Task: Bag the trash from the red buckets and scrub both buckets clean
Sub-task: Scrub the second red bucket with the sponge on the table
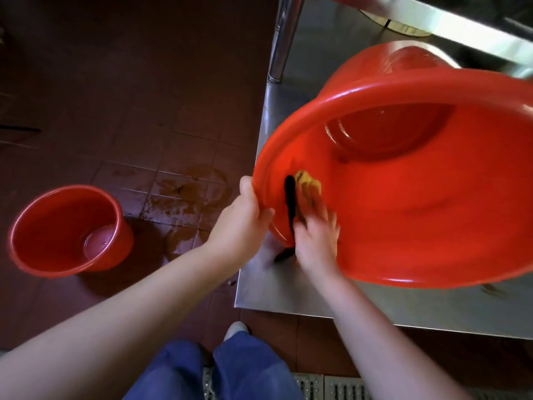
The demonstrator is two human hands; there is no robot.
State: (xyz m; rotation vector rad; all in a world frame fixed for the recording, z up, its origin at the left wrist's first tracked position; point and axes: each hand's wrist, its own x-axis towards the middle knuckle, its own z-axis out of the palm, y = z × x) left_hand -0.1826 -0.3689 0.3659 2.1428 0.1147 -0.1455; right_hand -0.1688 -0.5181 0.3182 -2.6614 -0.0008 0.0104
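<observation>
Steel tabletop bearing a tilted red bucket; second bucket on the wet tiled floor
The left hand grips the tilted rim; the right hand, its fingers blurred, seemingly presses a yellow cloth inside

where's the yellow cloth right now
In the head view, the yellow cloth lies inside the tilted red bucket, low on its left wall, just past the right hand and beside the black handle.
</observation>
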